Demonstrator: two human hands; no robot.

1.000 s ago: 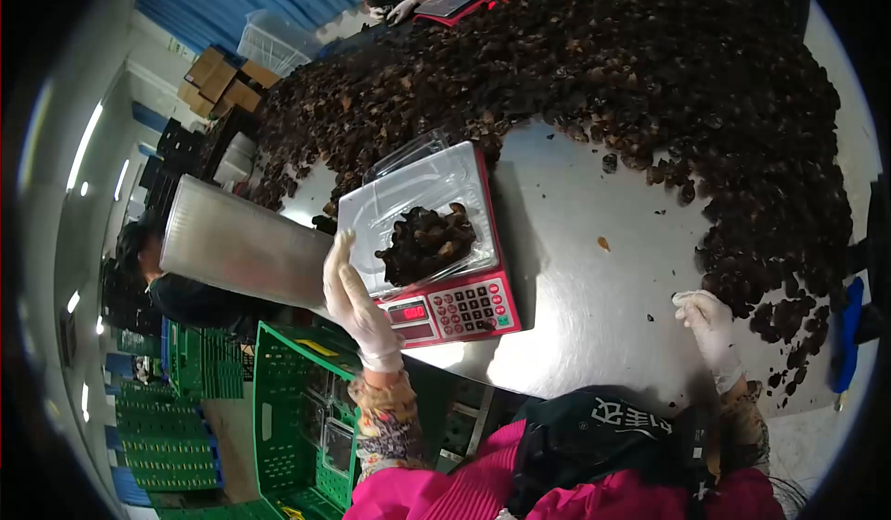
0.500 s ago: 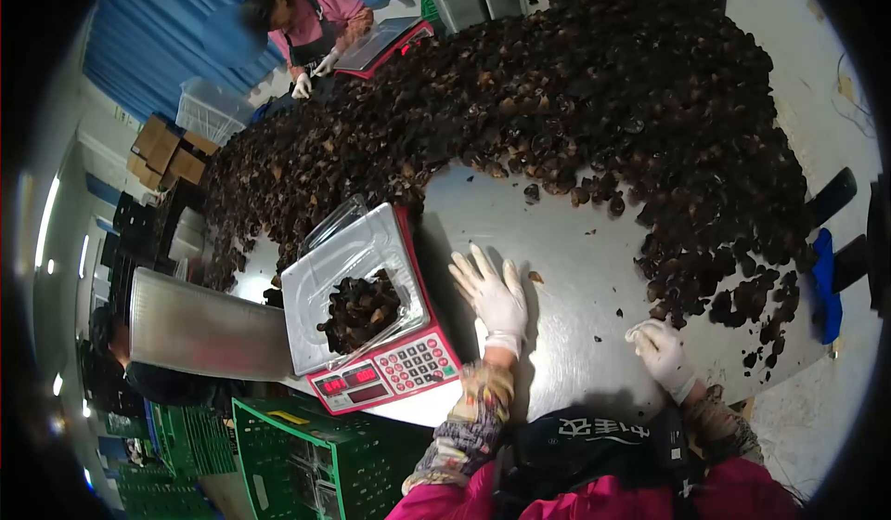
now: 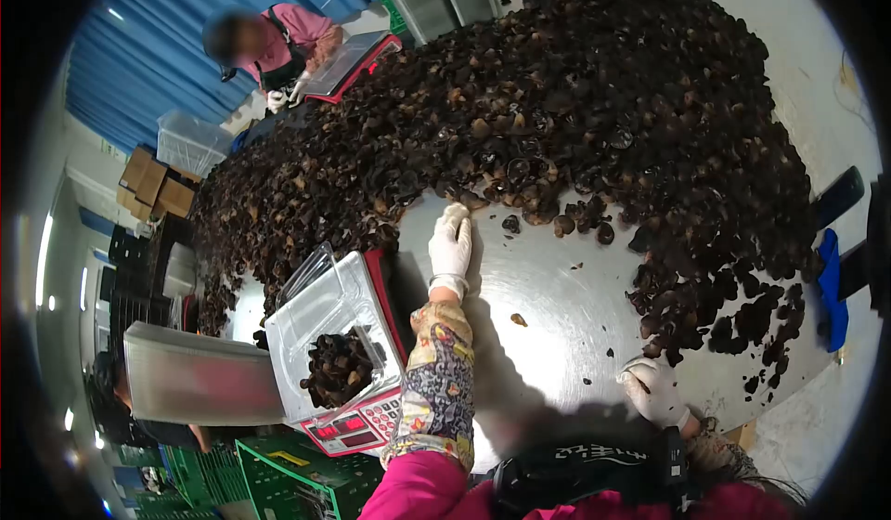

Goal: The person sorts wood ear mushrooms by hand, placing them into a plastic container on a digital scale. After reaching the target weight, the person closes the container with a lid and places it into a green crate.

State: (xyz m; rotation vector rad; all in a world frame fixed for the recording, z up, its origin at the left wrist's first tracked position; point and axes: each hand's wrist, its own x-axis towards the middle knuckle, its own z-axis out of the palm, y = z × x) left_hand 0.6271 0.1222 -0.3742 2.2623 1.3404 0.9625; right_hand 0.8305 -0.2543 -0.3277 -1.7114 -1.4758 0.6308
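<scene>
A big heap of dark dried pieces, like wood-ear fungus (image 3: 557, 121), covers the far part of the metal table (image 3: 548, 371). My left hand (image 3: 451, 246), in a white glove, reaches to the heap's near edge with its fingers close together; what its fingertips hold, if anything, is hidden. On the right, my gloved right hand (image 3: 654, 392) rests low over the table with curled fingers near scattered pieces, its grasp unclear. Left of my left arm, a red scale (image 3: 357, 427) bears an open clear plastic container (image 3: 320, 320) with a small pile of pieces (image 3: 336, 370).
Stacked clear containers (image 3: 200, 376) stand left of the scale, above green crates (image 3: 297, 474). Across the table a person in pink (image 3: 295, 32) works at another red scale (image 3: 353, 70). A blue item (image 3: 832, 292) lies at the right edge.
My left hand has moved forward from the table's middle to the heap, its spread fingers drawn together. My right hand has shifted slightly down in view. The whole view has shifted somewhat.
</scene>
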